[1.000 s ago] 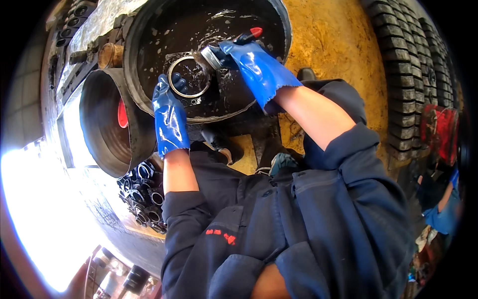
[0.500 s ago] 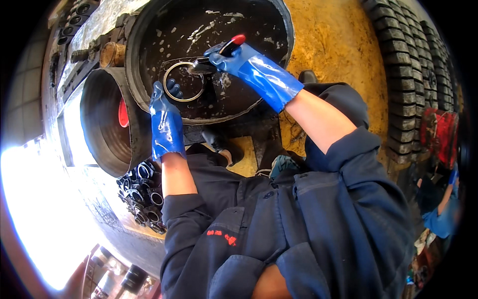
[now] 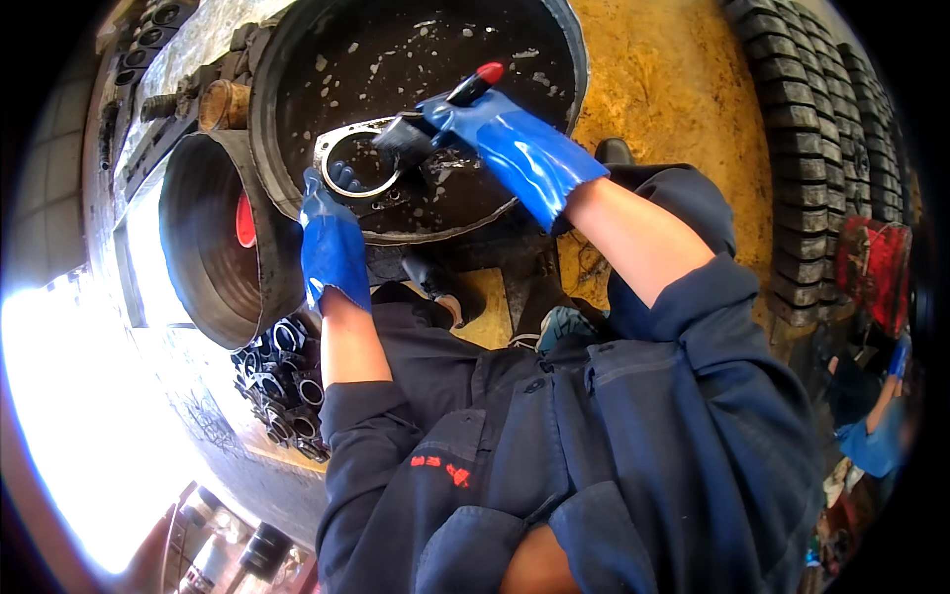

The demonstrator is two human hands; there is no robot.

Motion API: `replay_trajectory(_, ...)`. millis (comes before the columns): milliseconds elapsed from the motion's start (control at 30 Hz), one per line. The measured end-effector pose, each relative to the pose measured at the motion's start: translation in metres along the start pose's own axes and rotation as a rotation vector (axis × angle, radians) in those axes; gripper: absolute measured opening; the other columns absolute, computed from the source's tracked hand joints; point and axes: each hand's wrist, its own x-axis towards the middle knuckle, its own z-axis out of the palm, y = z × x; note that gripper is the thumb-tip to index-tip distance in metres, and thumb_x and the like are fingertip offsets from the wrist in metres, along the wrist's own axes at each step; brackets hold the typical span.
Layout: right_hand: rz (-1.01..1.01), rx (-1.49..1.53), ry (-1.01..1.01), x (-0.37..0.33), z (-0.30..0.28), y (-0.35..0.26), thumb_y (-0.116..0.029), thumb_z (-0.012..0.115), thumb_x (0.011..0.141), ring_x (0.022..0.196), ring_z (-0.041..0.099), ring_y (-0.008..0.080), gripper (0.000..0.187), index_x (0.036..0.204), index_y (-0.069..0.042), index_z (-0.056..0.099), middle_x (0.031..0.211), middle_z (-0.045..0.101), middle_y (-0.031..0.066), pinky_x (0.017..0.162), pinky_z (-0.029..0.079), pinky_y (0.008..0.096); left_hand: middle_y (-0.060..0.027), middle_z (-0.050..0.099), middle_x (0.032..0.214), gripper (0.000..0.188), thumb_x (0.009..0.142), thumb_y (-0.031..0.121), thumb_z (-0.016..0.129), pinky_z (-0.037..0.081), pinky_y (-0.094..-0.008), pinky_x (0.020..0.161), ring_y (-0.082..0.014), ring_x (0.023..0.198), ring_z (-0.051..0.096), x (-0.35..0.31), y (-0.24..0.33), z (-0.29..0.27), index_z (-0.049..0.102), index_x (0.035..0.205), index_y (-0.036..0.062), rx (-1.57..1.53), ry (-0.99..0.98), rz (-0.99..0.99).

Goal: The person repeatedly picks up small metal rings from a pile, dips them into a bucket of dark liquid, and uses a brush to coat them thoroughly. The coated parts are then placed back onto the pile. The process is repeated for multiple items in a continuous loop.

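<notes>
Both my hands wear long blue rubber gloves and are over a large round black basin of dark liquid. My left hand grips the near left side of a metal flange ring, its fingers showing through the round opening. Closed around a brush is my right hand; the handle is black with a red end. The brush's dark head lies against the right side of the ring. Pale flecks of foam float on the liquid.
Left of the basin lies a tilted dark drum. Below it sits a pile of dark ring-shaped parts. Large tyres stand at the right, near a red object. Another person in blue is at far right.
The ring has turned in my left hand, so its flat flanged face now shows. My right hand and the brush have shifted slightly to the right.
</notes>
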Motion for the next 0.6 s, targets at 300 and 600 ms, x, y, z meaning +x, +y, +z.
replay_trajectory(300,-0.162,-0.173,0.035,0.018,0.0,0.016,-0.036,0.063,0.094,0.077,0.069,0.0292,0.03,0.1,-0.008,0.072,0.082,0.071,0.0139,0.072,0.055,0.0376,-0.0132,0.075,0.104,0.06,0.113,0.045,0.033,0.05,-0.0308,0.085,-0.0214,0.085,0.065,-0.045,0.035,0.012,0.068,0.125,-0.002,0.485,0.051,0.146)
replay_trajectory(600,-0.45,-0.594,-0.14,-0.002,0.003,0.004,-0.033,0.072,0.096,0.088,0.072,0.0238,0.027,0.12,-0.02,0.075,0.096,0.077,0.0099,0.081,0.056,0.0384,-0.0118,0.075,0.103,0.064,0.111,0.052,0.035,0.051,-0.0371,0.08,-0.0247,0.084,0.063,-0.026,0.024,-0.002,0.07,0.123,-0.0013,0.633,-0.035,0.256)
